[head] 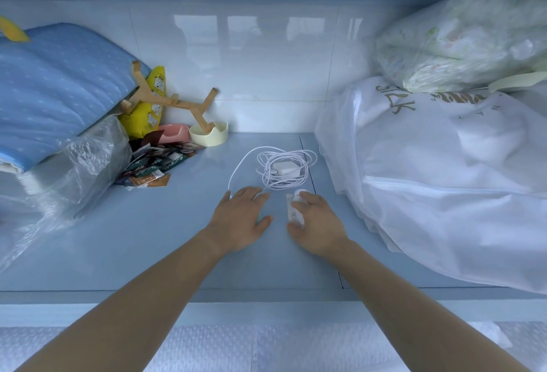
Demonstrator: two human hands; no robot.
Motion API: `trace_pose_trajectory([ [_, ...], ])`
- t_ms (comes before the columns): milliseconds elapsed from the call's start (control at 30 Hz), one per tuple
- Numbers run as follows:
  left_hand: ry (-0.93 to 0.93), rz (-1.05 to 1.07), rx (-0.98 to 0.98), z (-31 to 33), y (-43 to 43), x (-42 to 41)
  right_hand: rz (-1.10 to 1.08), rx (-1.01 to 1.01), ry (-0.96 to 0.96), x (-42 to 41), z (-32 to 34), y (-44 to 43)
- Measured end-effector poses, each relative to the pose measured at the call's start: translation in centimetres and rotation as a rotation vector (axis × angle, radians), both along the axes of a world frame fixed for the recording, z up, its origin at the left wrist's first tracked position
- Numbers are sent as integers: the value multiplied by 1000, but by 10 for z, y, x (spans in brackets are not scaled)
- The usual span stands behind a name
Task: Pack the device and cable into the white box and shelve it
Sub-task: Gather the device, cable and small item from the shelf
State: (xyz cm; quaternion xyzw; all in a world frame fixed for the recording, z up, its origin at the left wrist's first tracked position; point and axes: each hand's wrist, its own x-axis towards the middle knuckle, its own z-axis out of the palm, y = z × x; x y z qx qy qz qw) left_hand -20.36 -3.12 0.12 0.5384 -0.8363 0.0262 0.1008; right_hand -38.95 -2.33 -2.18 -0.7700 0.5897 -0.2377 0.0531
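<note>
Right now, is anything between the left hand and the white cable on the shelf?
Nothing visible. The left hand lies flat on the shelf, close in front of the coiled cable. The right hand grips the device beside it.

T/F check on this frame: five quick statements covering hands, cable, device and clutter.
1. The right hand grips a white device. True.
2. The left hand holds the cable. False: it lies flat on the shelf with straight fingers and grips nothing.
3. The cable lies loosely coiled around a white adapter. True.
4. The wooden stand has its foot in the pink bowl. False: the foot sits in the cream bowl; the pink bowl is beside it.
5. The white zip bag sits left of the hands. False: it is on the right.
</note>
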Motion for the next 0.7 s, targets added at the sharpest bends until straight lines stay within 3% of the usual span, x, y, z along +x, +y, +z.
trace_pose_trajectory([
  [300,34,-76,-75,8,-23,-8,-53,21,-21,-1,-1,-7],
  [700,102,-34,-100,9,-32,25,-101,-125,41,31,36,-45],
])
